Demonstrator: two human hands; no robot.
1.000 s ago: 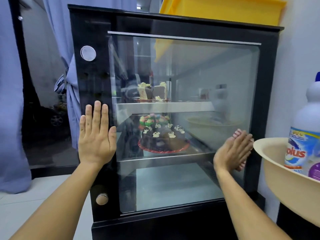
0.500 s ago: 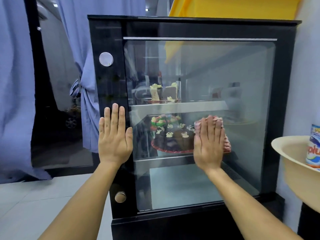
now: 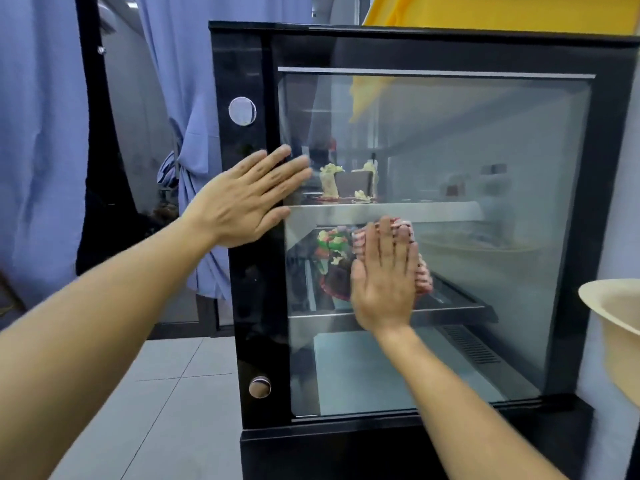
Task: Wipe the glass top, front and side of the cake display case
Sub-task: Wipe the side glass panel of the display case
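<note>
black-framed glass cake display case [image 3: 433, 202]: flat right hand [image 3: 382, 282] presses red-and-white striped cloth [image 3: 424, 271] on glass; left hand [image 3: 242, 199] braces, fingers straight. overlap strokes evenly.

There is one display case [image 3: 433, 53] with one large glass pane [image 3: 502, 161], two round metal discs [image 3: 242, 111] on its black left strip, and two shelves [image 3: 433, 211] inside. The upper shelf carries two cake slices [image 3: 330, 181] and the lower shelf one decorated cake [image 3: 332, 258]. Two hands show, the left hand [image 3: 242, 199] and the right hand [image 3: 384, 282], with one striped cloth [image 3: 403, 225], and one cream bowl [image 3: 609, 306] sits at the right edge.
</note>
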